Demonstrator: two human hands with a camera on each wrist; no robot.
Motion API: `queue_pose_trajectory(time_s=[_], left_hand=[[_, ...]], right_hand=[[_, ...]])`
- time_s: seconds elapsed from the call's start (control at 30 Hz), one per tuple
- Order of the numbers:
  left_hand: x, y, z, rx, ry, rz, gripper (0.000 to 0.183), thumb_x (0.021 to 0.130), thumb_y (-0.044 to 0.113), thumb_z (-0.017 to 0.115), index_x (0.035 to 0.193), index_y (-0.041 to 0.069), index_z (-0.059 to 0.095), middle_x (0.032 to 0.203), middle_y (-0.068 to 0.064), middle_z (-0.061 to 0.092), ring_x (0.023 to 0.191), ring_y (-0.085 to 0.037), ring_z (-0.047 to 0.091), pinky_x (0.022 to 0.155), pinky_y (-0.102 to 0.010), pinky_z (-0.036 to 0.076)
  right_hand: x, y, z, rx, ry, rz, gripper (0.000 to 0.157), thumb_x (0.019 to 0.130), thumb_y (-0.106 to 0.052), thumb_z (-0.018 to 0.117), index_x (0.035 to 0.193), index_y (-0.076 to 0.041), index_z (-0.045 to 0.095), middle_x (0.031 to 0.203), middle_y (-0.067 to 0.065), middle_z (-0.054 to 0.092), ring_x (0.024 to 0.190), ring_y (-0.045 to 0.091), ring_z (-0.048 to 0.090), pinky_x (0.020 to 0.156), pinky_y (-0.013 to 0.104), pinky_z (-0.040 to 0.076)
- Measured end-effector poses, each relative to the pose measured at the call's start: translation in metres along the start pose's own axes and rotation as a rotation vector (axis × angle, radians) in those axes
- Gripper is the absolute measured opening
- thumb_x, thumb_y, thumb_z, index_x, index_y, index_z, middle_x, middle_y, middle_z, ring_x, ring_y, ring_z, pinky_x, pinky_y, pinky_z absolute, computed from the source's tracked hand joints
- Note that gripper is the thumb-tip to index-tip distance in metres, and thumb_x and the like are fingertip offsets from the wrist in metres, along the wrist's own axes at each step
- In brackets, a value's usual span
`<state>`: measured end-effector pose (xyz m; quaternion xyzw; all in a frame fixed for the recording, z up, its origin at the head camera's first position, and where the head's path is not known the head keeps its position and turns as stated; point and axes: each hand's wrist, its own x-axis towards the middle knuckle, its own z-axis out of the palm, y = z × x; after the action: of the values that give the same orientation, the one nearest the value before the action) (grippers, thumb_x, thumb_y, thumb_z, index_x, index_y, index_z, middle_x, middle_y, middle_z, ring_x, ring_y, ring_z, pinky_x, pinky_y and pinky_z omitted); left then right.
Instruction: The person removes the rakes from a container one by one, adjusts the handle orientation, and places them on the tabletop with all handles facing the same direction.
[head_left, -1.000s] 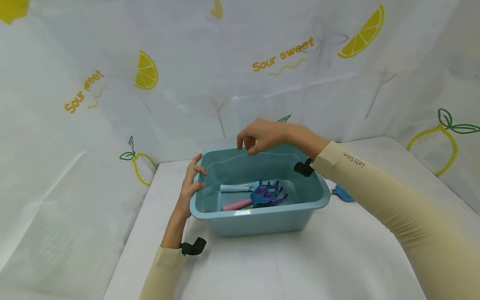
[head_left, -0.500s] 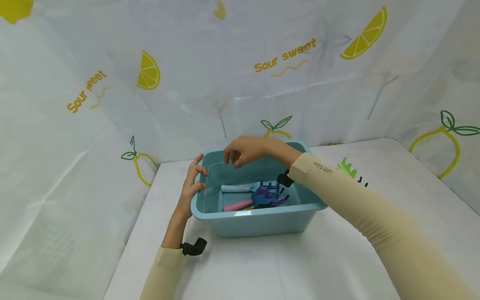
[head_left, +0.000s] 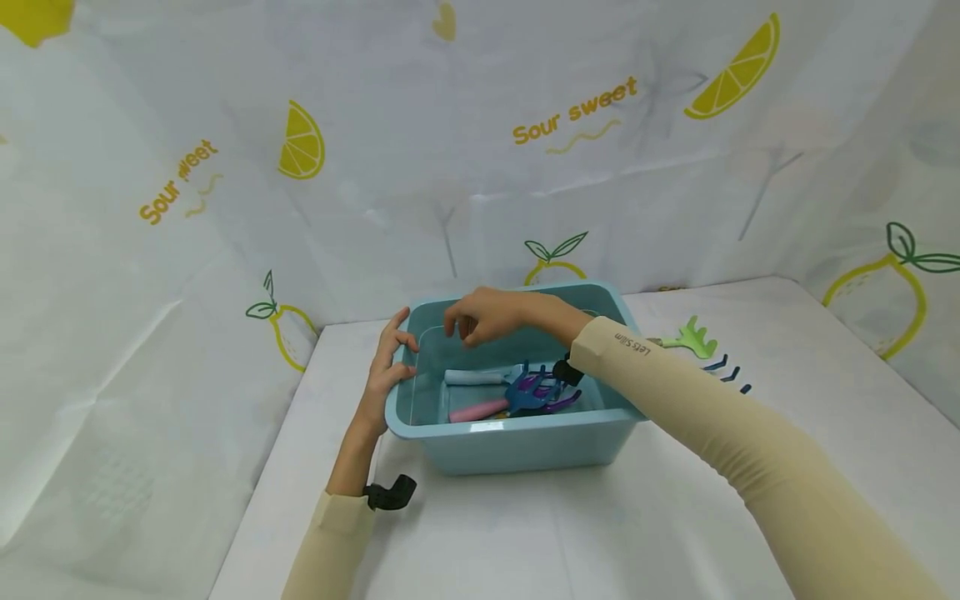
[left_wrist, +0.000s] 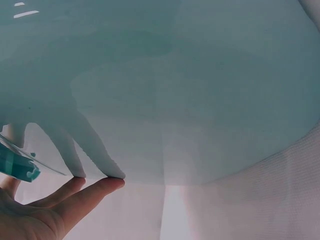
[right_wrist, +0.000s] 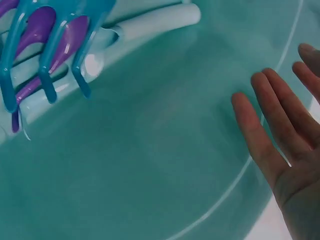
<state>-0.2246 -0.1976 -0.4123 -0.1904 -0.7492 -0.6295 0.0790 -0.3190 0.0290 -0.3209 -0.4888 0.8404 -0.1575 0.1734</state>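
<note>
My left hand [head_left: 385, 367] grips the left rim of a light blue plastic basin [head_left: 517, 450]. Two of its fingertips [left_wrist: 117, 181] touch the outer wall in the left wrist view. Over the basin hovers my right hand [head_left: 487, 314], holding nothing; its fingers [right_wrist: 252, 120] look extended in the right wrist view. Inside lie small hand rakes: a blue one [head_left: 527, 394] with a pink handle [head_left: 477, 410], one with a pale blue handle [head_left: 474, 377], and purple tines [head_left: 562, 403] beneath. My right wrist camera partly hides the pile.
Right of the basin, on the white-covered table [head_left: 757, 333], lie a green rake [head_left: 693, 337] and blue rake tines [head_left: 731, 375], partly behind my right sleeve [head_left: 697, 417]. A lemon-print sheet [head_left: 420, 150] rises behind the table.
My right hand has moved left and down, from above the back rim to over the basin's interior. The green rake has come into view. My left hand stays on the rim.
</note>
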Motion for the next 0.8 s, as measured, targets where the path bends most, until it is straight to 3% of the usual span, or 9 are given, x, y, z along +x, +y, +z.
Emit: queue_pose_trajectory(time_s=[0.37, 0.53, 0.8], left_hand=[[0.0, -0.004, 0.003, 0.001, 0.0, -0.002, 0.037, 0.078, 0.012, 0.042, 0.111, -0.005, 0.041, 0.173, -0.003, 0.014, 0.157, -0.036, 0.017, 0.117, -0.07, 0.016], [0.0, -0.001, 0.003, 0.013, -0.006, 0.006, 0.037, 0.078, 0.012, 0.043, 0.111, -0.003, 0.043, 0.173, -0.003, 0.014, 0.157, -0.036, 0.017, 0.117, -0.07, 0.017], [0.0, -0.001, -0.001, 0.014, -0.002, 0.003, 0.037, 0.078, 0.012, 0.043, 0.111, -0.003, 0.042, 0.173, -0.005, 0.015, 0.157, -0.036, 0.017, 0.116, -0.072, 0.017]], right_hand=[[0.004, 0.009, 0.019, 0.052, 0.007, -0.008, 0.041, 0.098, -0.013, 0.066, 0.137, -0.003, 0.058, 0.132, 0.023, 0.066, 0.119, 0.031, 0.068, 0.099, 0.04, 0.055], [0.004, 0.01, 0.023, 0.081, 0.034, -0.008, 0.042, 0.097, -0.012, 0.067, 0.137, -0.002, 0.058, 0.132, 0.023, 0.066, 0.119, 0.033, 0.069, 0.099, 0.04, 0.056], [0.011, 0.011, 0.033, 0.06, -0.005, 0.036, 0.048, 0.096, -0.015, 0.068, 0.141, -0.007, 0.056, 0.131, 0.02, 0.068, 0.117, 0.029, 0.069, 0.101, 0.041, 0.055]])
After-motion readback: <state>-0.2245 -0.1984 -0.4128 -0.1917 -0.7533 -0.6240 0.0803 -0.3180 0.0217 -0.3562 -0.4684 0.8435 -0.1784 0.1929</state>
